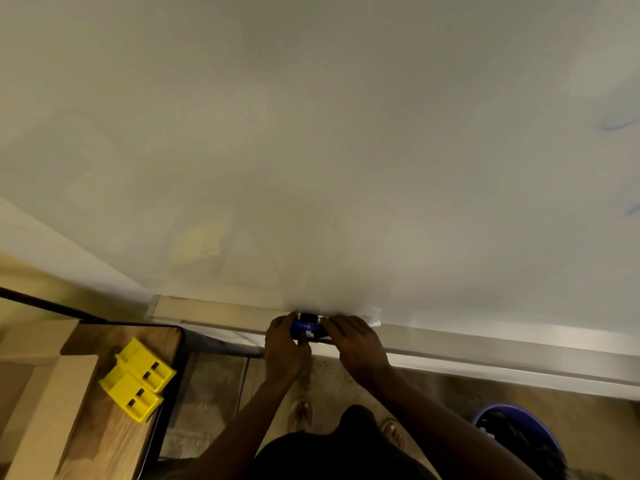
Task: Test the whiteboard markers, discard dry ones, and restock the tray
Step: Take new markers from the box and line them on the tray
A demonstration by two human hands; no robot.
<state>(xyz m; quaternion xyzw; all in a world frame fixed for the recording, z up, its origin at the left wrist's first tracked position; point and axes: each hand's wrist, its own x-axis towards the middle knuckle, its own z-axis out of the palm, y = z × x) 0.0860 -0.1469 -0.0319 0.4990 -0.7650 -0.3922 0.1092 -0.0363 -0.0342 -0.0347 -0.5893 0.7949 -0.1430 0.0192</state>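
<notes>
Your left hand (286, 344) | fingers curled round blue marker (304, 328); your right hand (358, 344) | fingers curled over markers at tray (221, 315)

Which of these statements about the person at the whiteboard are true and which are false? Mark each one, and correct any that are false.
1. Both hands are at the whiteboard tray. True: the left hand and the right hand meet at the tray around a blue marker.
2. The yellow plastic object lies on the floor. False: the yellow object lies on the wooden table on the left.
3. The whiteboard carries blue marks on its right side. True: blue strokes show on the whiteboard there.
4. The purple bin stands left of the person. False: the purple bin is at the lower right.
5. The marker is red. False: it is blue.
</notes>
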